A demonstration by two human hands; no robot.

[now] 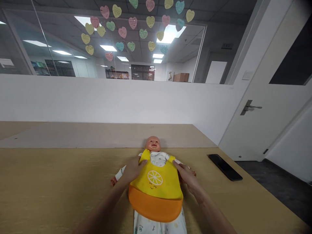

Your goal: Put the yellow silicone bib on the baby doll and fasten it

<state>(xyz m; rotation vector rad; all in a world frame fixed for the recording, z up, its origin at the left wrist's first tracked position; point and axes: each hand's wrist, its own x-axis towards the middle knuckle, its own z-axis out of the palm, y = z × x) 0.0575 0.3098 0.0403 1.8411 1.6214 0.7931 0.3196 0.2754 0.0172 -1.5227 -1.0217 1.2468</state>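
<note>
Your left hand (133,170) and right hand (185,177) rest on opposite edges of the yellow silicone bib (156,185) — fingers close together, though you can't tell if they're pinching it. The bib lies over the chest of the baby doll (153,144), at 12 o'clock on the wooden table (48,175) — a black phone (224,167) lies at 2 o'clock

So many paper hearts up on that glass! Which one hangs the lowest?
The pink heart at the bottom of the cluster: it sits below all the others, even the next-lowest, a yellow heart and a teal heart.
</note>
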